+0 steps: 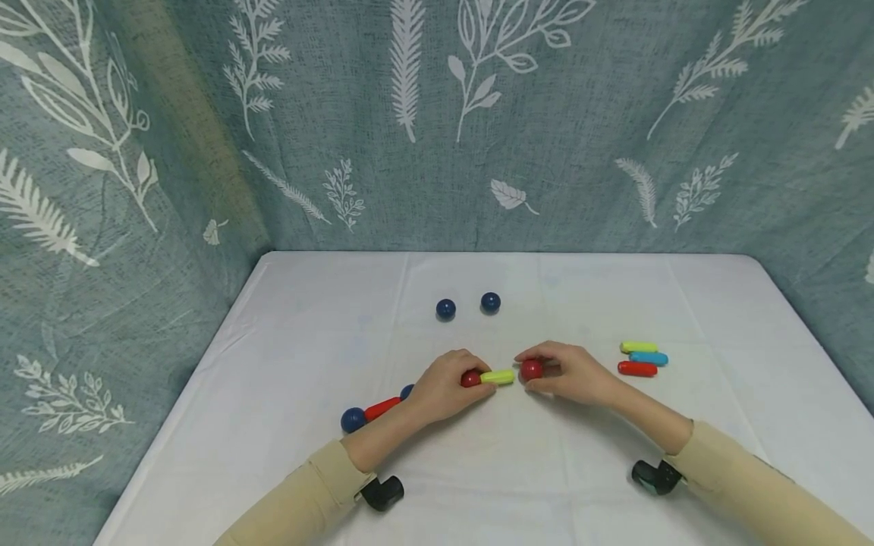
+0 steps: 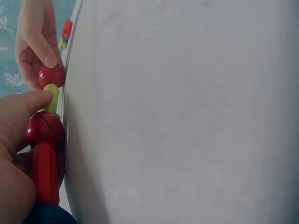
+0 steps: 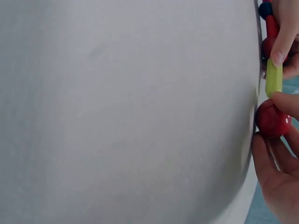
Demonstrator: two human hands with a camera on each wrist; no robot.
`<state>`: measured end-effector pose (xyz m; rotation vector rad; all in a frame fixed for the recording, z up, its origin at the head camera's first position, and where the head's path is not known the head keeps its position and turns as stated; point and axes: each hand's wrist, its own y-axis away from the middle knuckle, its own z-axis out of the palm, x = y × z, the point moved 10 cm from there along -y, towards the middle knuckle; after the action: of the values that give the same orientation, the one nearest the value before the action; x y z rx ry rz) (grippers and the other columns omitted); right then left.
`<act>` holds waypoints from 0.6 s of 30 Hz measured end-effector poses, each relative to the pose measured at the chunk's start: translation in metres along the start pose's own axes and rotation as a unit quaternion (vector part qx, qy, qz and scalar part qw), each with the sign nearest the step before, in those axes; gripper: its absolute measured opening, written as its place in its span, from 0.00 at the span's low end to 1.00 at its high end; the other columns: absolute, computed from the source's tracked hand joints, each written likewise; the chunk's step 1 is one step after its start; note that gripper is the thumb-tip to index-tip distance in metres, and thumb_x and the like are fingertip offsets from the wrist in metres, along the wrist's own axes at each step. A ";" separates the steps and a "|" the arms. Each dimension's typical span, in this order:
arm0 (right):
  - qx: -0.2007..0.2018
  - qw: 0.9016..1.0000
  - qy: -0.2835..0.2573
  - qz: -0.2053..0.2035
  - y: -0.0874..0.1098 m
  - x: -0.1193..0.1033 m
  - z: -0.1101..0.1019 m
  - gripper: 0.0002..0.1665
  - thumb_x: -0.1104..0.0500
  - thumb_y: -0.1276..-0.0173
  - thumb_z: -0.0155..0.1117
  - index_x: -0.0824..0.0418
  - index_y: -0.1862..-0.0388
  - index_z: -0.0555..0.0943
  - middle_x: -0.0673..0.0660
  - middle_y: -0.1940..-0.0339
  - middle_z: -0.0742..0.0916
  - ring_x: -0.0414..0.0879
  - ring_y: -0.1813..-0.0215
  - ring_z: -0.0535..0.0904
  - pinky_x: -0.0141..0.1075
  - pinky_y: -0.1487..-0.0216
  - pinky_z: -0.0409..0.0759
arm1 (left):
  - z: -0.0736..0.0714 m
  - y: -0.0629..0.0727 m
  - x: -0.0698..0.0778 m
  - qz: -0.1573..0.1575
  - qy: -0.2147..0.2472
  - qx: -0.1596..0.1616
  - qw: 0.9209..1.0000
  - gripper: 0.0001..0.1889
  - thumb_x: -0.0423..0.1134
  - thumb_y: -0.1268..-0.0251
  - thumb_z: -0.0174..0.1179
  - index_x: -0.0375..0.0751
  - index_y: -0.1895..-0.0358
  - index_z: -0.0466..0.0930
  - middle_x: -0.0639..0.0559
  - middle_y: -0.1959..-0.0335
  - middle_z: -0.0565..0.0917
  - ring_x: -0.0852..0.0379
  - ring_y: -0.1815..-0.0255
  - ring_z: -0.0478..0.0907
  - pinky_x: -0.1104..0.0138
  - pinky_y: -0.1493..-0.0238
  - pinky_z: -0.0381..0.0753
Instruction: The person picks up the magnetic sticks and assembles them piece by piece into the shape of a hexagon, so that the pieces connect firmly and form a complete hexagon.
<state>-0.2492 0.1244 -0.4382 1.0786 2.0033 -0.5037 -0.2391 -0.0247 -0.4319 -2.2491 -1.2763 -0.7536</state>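
Note:
My left hand [image 1: 447,387] pinches a yellow-green toy building stick [image 1: 500,377], its thumb lying along the stick. One end of the stick meets a red ball [image 1: 470,378] under my left fingers. In the left wrist view a red stick [image 2: 45,175] runs from that ball to a blue ball [image 2: 49,214]. My right hand [image 1: 573,373] holds a second red ball [image 1: 531,369] between thumb and fingers. This ball is at the free end of the yellow-green stick; whether they touch I cannot tell. Part of the row lies hidden beneath my left hand.
At the row's left end are a large blue ball [image 1: 353,420] and another red stick [image 1: 382,408]. Two dark blue balls [image 1: 446,309] lie farther back. On the right rest a yellow-green stick [image 1: 639,347], a blue stick [image 1: 649,358] and a red stick [image 1: 638,369].

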 end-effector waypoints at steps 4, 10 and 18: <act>-0.010 1.000 -0.026 0.007 0.000 0.001 0.005 0.23 0.60 0.36 0.69 0.59 0.41 0.79 0.58 0.44 0.83 0.54 0.45 0.80 0.40 0.48 0.80 | -0.002 0.000 0.001 0.007 0.002 0.002 1.000 0.10 0.43 0.39 0.67 0.45 0.58 0.86 0.55 0.64 0.82 0.59 0.63 0.75 0.70 0.63 0.74; -0.015 0.999 -0.039 0.001 -0.001 -0.002 0.008 0.22 0.60 0.35 0.68 0.59 0.42 0.79 0.59 0.44 0.83 0.53 0.48 0.82 0.40 0.50 0.80 | -0.002 0.000 0.001 0.008 0.004 0.001 1.000 0.09 0.43 0.39 0.67 0.45 0.58 0.86 0.55 0.63 0.82 0.59 0.63 0.75 0.69 0.62 0.74; -0.012 1.000 -0.028 0.001 0.000 -0.003 0.007 0.24 0.61 0.36 0.68 0.61 0.40 0.78 0.59 0.44 0.82 0.52 0.47 0.80 0.40 0.49 0.80 | -0.001 -0.002 0.009 0.012 -0.047 0.000 0.999 0.11 0.46 0.39 0.67 0.45 0.57 0.85 0.56 0.65 0.81 0.60 0.63 0.74 0.70 0.63 0.74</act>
<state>-0.2454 0.1182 -0.4404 1.0415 1.9541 -0.5022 -0.2370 -0.0189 -0.4248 -2.3208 -1.2882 -0.6461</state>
